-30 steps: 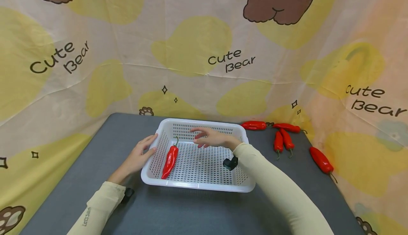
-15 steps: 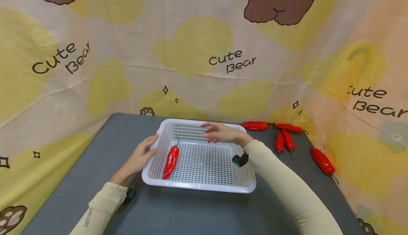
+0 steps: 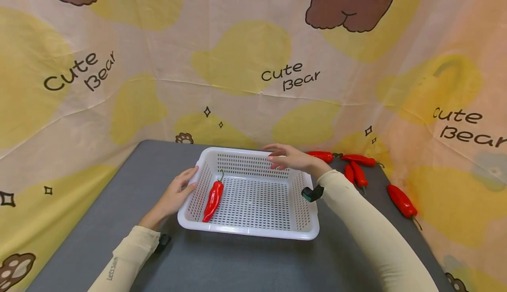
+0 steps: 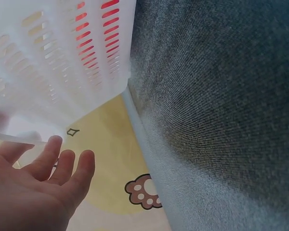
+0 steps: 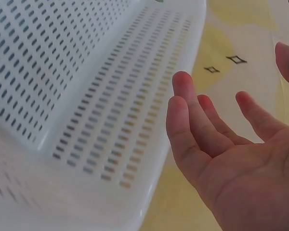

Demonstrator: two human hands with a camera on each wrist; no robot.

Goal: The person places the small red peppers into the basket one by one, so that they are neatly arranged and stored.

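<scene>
The right hand (image 3: 294,158), loose and empty, has moved rightward, away from the red chili pepper (image 3: 213,201) lying in the white basket (image 3: 249,231), which seems settled. The left hand (image 3: 172,196), fingers relaxed, touches the basket's rim.

On the table (image 3: 233,265), the basket (image 3: 247,231) holds one pepper (image 3: 213,200) along its left side. Right of its far end cluster four peppers (image 3: 359,175); a fifth pepper (image 3: 402,202) lies nearer and farther right. Behind the table hangs a cloth (image 3: 237,1).
</scene>
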